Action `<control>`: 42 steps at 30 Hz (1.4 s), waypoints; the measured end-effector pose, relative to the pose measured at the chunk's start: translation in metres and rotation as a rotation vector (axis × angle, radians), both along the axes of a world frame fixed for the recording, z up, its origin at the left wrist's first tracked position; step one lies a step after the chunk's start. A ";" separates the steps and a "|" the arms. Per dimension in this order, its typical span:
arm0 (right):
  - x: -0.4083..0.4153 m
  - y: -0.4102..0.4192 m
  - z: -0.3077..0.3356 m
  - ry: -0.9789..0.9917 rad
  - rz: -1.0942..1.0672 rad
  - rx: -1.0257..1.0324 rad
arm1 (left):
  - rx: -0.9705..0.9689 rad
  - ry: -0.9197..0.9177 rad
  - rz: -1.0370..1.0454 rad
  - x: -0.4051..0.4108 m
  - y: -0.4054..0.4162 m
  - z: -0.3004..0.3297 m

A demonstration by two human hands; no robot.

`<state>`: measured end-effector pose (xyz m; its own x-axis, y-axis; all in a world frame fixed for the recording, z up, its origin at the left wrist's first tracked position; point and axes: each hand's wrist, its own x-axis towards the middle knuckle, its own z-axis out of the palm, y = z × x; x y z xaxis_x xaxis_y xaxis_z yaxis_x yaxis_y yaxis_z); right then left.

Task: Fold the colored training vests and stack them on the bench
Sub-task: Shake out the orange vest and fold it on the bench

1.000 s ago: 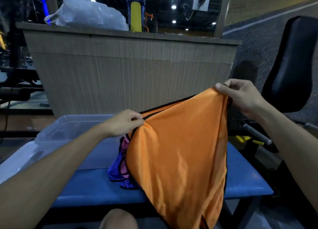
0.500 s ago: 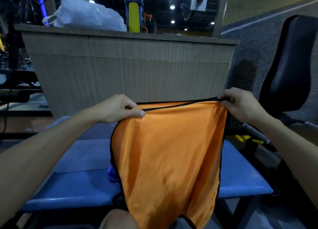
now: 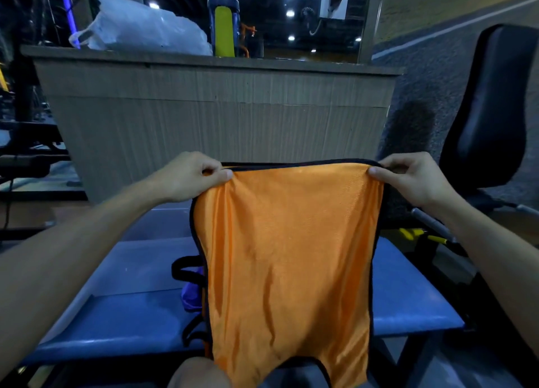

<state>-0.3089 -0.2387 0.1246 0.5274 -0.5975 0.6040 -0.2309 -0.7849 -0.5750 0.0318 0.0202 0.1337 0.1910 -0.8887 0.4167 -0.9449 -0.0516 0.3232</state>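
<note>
Over the padded blue worktop (image 3: 408, 297) I had the shiny orange mesh training vest with black edging (image 3: 288, 256) hanging in front of me, stretched flat between both hands. My left hand (image 3: 192, 175) had its fingers curled over the top left corner with the thumb pinching the fabric from my side, and my right hand (image 3: 408, 177) pinched the top right corner the same way, thumb on the near face and fingers tucked behind the black hem. The top edge ran pretty much level between them. The vest hung straight down, its lower end dropping past the front edge of the worktop toward my knee (image 3: 198, 373), with a curved black-trimmed cutout at the bottom.

Peeking out from behind the vest's left side was a bit of crumpled purple fabric (image 3: 191, 296) lying on the worktop, plus a couple of black loops of trim (image 3: 183, 271); couldn't tell whether those belonged to the orange one or something else in the pile.

Behind the worktop stood a grey wood-grain counter (image 3: 215, 119) with a crinkled white plastic bag (image 3: 140, 29) and a tall blue-and-yellow bottle (image 3: 224, 23) on top. Off to my right was a black padded gym seat (image 3: 493, 110).
</note>
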 end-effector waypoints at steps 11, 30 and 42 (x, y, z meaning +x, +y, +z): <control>0.000 -0.016 -0.010 0.101 -0.184 -0.159 | 0.161 0.086 -0.056 0.003 0.011 0.015; -0.007 -0.011 0.001 0.024 -0.291 0.019 | 0.037 0.487 -0.024 0.006 0.007 0.002; 0.011 -0.048 -0.043 -0.095 -0.251 0.348 | -0.468 0.467 0.151 0.000 -0.055 -0.028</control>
